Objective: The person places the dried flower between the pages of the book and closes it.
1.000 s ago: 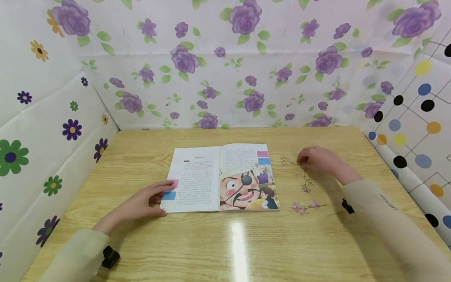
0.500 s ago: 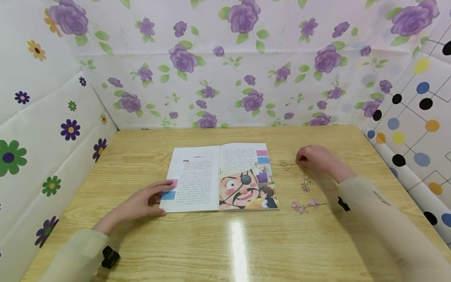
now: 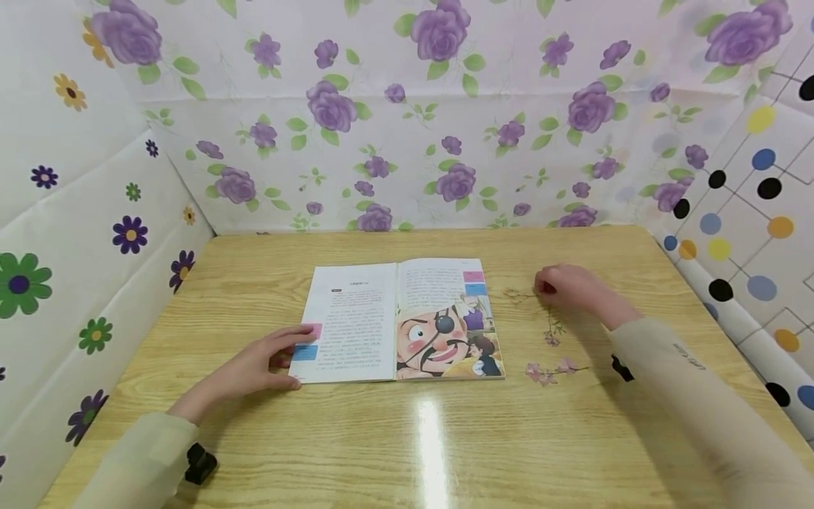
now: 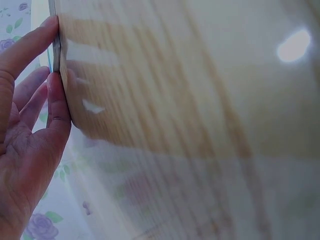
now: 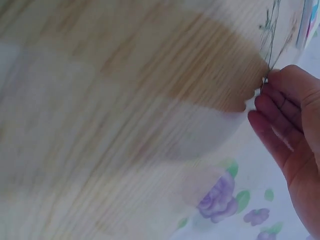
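An open book [image 3: 356, 318] lies on the table, with printed text and a cartoon pirate on its right page. My left hand [image 3: 254, 364] rests at its near left corner, fingers over the page edge and thumb at the near edge; in the left wrist view its fingertips [image 4: 51, 22] touch the book's edge. Right of the book, my right hand [image 3: 575, 286] pinches a thin dried flower sprig [image 5: 271, 45] by the stem. Branches with small blossoms [image 3: 552, 338] spread left and toward me from the fingertips. A pink flower sprig [image 3: 547, 372] lies nearer, untouched.
Everything lies on a glossy wooden table [image 3: 356, 445]. Behind it hangs a white cloth with purple roses [image 3: 439, 106]; patterned cloths [image 3: 44, 226] also stand at the left and right sides. Pink and blue tabs [image 3: 475, 283] mark both outer page edges.
My right forearm has shifted slightly left, with the fingers staying at the sprig's stem. The left hand and the book have not moved.
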A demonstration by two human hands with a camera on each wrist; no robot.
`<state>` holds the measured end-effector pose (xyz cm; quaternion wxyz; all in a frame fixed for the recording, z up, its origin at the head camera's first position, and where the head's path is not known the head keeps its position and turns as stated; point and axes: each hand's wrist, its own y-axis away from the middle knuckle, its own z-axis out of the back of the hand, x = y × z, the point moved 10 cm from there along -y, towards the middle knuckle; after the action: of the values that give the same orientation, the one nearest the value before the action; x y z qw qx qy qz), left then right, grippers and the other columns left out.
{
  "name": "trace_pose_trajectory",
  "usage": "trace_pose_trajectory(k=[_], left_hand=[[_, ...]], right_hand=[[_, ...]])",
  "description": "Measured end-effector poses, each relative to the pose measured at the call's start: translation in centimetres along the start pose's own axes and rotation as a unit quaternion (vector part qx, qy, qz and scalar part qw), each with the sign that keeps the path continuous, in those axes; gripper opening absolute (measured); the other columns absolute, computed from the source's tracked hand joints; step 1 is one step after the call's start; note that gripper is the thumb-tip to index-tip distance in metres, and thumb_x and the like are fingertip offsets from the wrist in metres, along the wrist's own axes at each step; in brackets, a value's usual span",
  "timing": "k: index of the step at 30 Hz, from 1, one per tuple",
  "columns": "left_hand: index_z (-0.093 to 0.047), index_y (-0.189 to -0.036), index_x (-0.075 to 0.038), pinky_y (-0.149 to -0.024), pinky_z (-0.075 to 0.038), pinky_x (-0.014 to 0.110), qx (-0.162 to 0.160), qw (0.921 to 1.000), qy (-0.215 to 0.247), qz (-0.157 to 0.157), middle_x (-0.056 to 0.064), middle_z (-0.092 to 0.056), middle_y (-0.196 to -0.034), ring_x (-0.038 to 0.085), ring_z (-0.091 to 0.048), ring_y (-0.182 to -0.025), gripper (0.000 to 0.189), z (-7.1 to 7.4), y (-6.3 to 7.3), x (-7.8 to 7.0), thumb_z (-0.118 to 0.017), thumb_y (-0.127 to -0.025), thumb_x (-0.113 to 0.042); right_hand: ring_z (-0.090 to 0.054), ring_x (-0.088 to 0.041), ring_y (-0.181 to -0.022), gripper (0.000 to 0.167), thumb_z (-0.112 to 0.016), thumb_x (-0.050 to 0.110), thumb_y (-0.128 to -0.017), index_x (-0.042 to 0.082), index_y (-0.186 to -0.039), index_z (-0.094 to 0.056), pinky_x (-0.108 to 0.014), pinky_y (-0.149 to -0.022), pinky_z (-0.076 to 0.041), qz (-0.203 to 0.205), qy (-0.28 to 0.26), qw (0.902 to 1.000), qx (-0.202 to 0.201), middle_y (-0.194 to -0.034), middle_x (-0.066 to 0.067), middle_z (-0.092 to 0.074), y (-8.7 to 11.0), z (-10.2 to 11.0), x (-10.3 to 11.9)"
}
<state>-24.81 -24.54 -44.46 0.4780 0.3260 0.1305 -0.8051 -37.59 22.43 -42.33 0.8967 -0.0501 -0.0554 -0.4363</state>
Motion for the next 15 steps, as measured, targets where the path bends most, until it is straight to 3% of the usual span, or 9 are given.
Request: trace_pose_trajectory(k=[6,15], left_hand=[[-0.044,-0.15,-0.016,-0.094,-0.051,0.024,0.0,1.0,0.003,0.003,0.011,-0.032,-0.161,0.027,-0.051,-0.126,0.078,0.0,0.0,0.2,-0.08,-0.083,-0.031],[-0.045,-0.149,-0.016,-0.093,-0.051,0.023,0.0,1.0,0.002,0.001,0.011,-0.032,-0.161,0.024,-0.051,-0.121,0.077,-0.1,-0.1,0.1,-0.08,-0.083,-0.031]], right_hand=[[-0.068,-0.019,-0.083,0.01,-0.072,0.005,-0.088,0.01,-0.095,-0.076,-0.039,-0.074,-0.056,-0.012,-0.08,0.9967,-0.011,-0.093,-0.005,-0.075,0.7,0.5,-1.2],[-0.068,-0.016,-0.082,0.01,-0.074,0.007,-0.087,0.015,-0.091,-0.077,-0.037,-0.075,-0.056,-0.036,-0.092,0.995,-0.014,-0.092,-0.002,-0.075,0.5,0.3,-2.2]])
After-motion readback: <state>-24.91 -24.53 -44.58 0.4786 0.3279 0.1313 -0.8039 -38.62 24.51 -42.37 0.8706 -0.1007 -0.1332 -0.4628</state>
